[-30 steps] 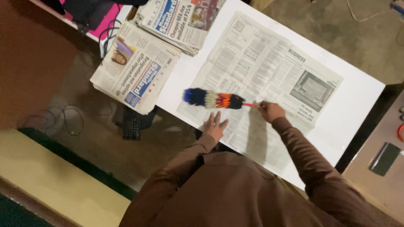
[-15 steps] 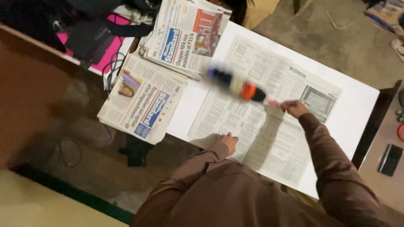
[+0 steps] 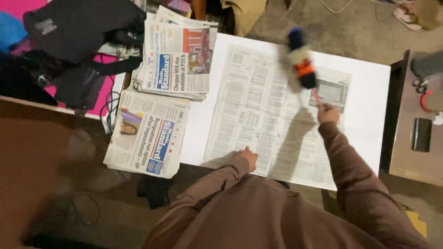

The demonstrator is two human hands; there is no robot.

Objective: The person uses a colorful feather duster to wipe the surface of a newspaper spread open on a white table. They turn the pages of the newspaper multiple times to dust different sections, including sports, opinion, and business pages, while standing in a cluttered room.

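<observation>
Duster [image 3: 301,60], multicoloured and blurred, above the open newspaper [image 3: 258,115], near the table's far edge; fluffy head pointing away toward that edge, thin pink handle running back down into the right hand [image 3: 327,113]. Right hand clenched round the handle's end, over the paper's right page, duster head lying up and left of the fist. Left hand [image 3: 248,157] pressed flat on the newspaper at the near edge of the white table [image 3: 369,101], fingers spread, grasping nothing. Stack of folded newspapers [image 3: 177,60] at the table's far left corner; a second folded pile [image 3: 150,133] overhanging the left edge. Black bag [image 3: 78,32] well off to the left.
</observation>
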